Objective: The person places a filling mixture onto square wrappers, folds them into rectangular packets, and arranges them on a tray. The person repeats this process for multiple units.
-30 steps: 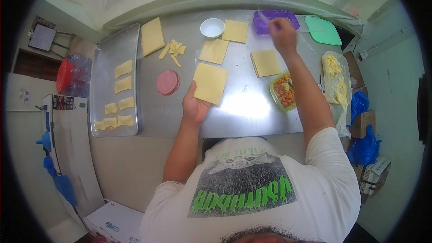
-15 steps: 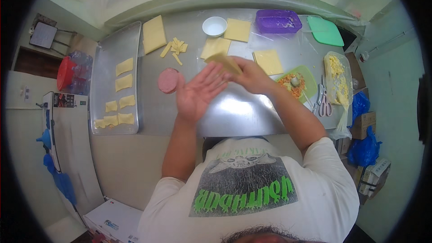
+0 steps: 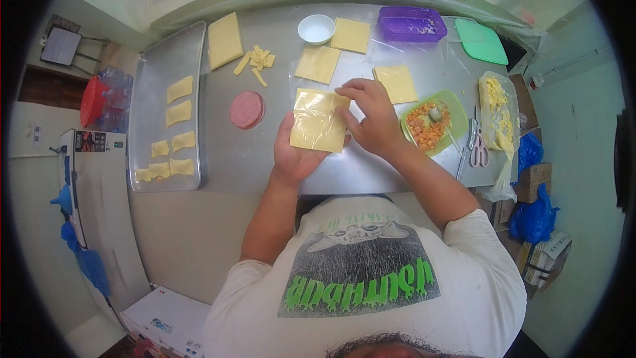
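Observation:
A square pastry sheet [image 3: 317, 122] under shiny clear film lies across the palm of my left hand [image 3: 296, 159], whose thumb rests along its left edge. The fingers of that hand are hidden beneath it. At the sheet's upper right corner, my right hand [image 3: 371, 116] pinches the edge with bent fingers. Beyond it lie two stacks of pastry sheets [image 3: 318, 64], and another stack [image 3: 395, 84] is behind my right hand. A round stack of pink meat slices [image 3: 247, 109] sits to the left. On the right a green container [image 3: 458, 134] holds orange chopped filling and a spoon.
A metal tray [image 3: 197, 93] with several filled pastry pieces stands at the left. Dough strips [image 3: 258, 59], a white bowl [image 3: 317, 29], a purple container [image 3: 411, 24] and a green lid [image 3: 481, 42] are farther back. Scissors [image 3: 478, 154] lie beside a clear container [image 3: 496, 109] of yellow pieces.
My left palm, bare and raised before, now lies under the pastry sheet. My right hand has brought the sheet down onto it and shifted to its right corner.

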